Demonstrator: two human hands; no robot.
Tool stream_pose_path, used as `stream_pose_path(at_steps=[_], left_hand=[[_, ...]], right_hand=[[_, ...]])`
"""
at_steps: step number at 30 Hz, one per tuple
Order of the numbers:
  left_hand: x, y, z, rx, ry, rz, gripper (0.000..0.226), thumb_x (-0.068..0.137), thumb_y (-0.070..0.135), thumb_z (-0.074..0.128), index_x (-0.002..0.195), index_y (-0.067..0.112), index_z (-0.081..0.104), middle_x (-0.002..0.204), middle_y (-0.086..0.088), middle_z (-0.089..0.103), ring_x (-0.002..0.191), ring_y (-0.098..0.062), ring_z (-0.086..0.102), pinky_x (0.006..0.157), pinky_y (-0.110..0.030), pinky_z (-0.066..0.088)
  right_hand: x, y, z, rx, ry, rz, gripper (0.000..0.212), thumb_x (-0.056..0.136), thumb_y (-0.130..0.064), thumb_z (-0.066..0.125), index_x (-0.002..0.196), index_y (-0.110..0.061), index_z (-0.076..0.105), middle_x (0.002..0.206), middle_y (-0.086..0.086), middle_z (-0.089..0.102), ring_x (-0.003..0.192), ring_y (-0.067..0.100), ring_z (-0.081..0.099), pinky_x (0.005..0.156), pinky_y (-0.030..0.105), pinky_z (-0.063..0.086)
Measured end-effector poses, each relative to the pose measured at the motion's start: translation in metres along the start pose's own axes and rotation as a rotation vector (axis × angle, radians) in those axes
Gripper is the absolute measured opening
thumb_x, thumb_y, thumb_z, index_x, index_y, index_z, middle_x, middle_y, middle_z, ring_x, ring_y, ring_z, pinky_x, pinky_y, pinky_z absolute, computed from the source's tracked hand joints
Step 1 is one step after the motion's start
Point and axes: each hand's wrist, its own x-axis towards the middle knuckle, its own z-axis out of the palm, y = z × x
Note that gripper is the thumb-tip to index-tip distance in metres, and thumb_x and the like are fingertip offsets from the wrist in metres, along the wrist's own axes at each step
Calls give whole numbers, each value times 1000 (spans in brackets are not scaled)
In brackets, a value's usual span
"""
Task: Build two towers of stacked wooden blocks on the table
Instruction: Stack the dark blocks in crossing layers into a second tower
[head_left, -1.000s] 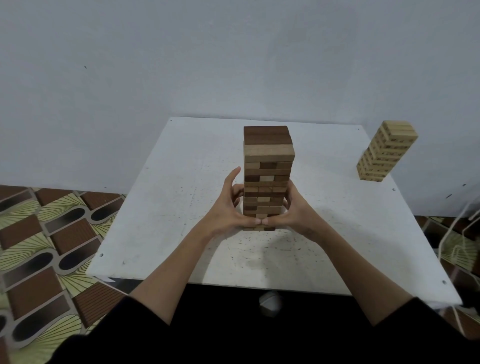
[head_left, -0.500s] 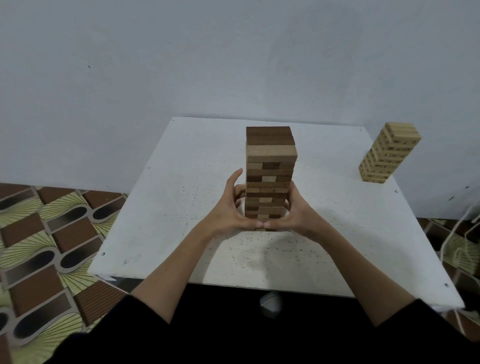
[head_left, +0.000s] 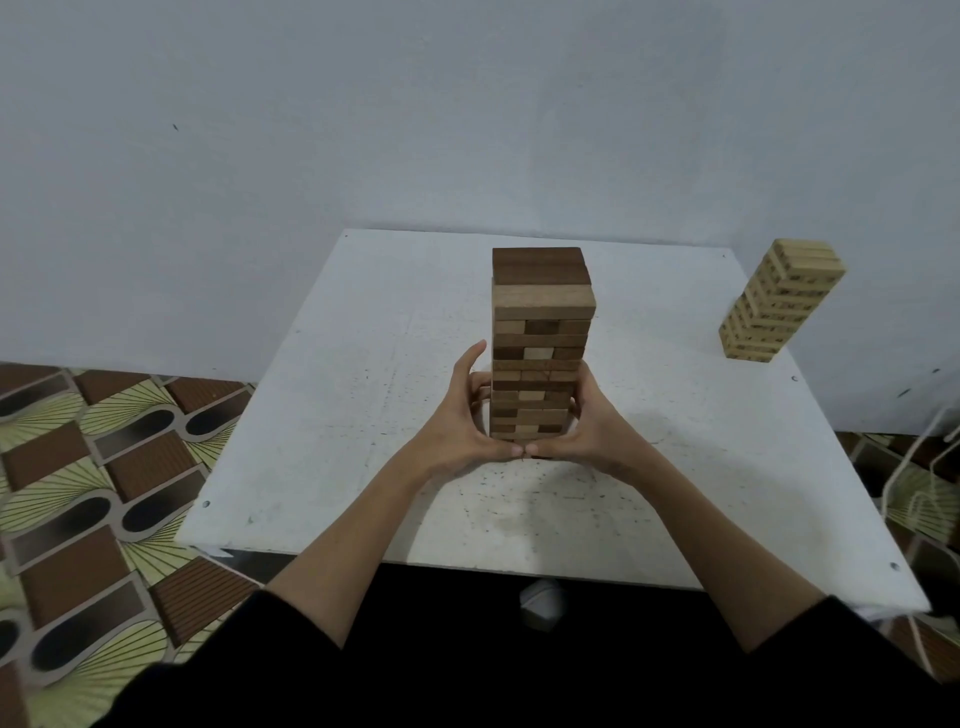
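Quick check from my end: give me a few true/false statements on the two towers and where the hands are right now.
1. Both hands cup the dark tower near its base. True: left hand, right hand.
2. The pale tower stands at the table's left edge. False: it is at the far right of the table.
3. The dark tower's top layer is dark brown. True.
4. The right hand holds a loose block. False: it wraps the dark tower.

- Square white table (head_left: 363, 415), speckled surface.
- Tall tower of dark and light wooden blocks (head_left: 540, 332), mid-table.
- Pale wooden block tower (head_left: 774, 306), far right corner.
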Motion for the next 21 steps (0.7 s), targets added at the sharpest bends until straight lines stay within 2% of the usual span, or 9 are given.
stream_pose_path(at_steps=[6, 10, 13, 15, 17, 19, 21], left_hand=[[1, -2, 2, -66, 1, 1, 118, 58, -6, 85, 145, 36, 18, 125, -5, 54, 121, -21, 54, 92, -51, 52], [1, 0, 3, -85, 5, -1, 116, 59, -12, 82, 146, 28, 18, 122, -4, 54, 120, -20, 54, 90, -49, 53], [2, -1, 2, -64, 2, -3, 115, 60, -10, 83, 147, 25, 16, 122, -3, 53, 119, -18, 55, 90, -41, 54], [2, -2, -1, -9, -13, -1, 116, 60, -7, 84, 147, 24, 14, 123, -1, 53, 118, -12, 54, 88, -29, 54], [3, -4, -3, 49, -34, 10, 118, 59, -4, 86, 147, 24, 12, 125, -1, 51, 117, -8, 53, 85, -21, 52], [3, -6, -5, 71, -54, 18, 119, 59, -4, 86, 147, 24, 12, 127, -3, 50, 117, -6, 52, 86, -20, 51], [4, -8, -5, 92, -62, 20, 118, 59, -2, 87, 146, 26, 12, 128, -2, 49, 118, -6, 52, 90, -26, 52]], right_hand=[[1, 3, -1, 13, 3, 11, 105, 61, -13, 87, 142, -21, 21, 125, -9, 47, 114, 0, 48, 84, 7, 45], [1, 6, 0, 32, 9, 12, 102, 62, -7, 85, 142, -20, 22, 123, -9, 48, 108, -10, 50, 80, 6, 45], [3, 8, -1, 24, 4, 14, 105, 62, -10, 86, 143, -20, 20, 126, -6, 47, 111, -5, 50, 82, 8, 46], [3, 11, -2, 6, -12, 25, 114, 60, -14, 89, 145, -19, 14, 129, -3, 45, 114, 0, 50, 86, 11, 47], [3, 15, -3, -22, -25, 27, 119, 59, -15, 89, 146, -16, 9, 130, -4, 43, 114, -3, 49, 88, 11, 46], [3, 19, -3, -48, -25, 26, 120, 59, -16, 89, 146, -15, 8, 129, -8, 42, 114, -7, 46, 90, 9, 44], [3, 21, -2, -67, -26, 18, 119, 60, -17, 89, 146, -14, 7, 129, -8, 42, 116, -7, 44, 92, 9, 43]])
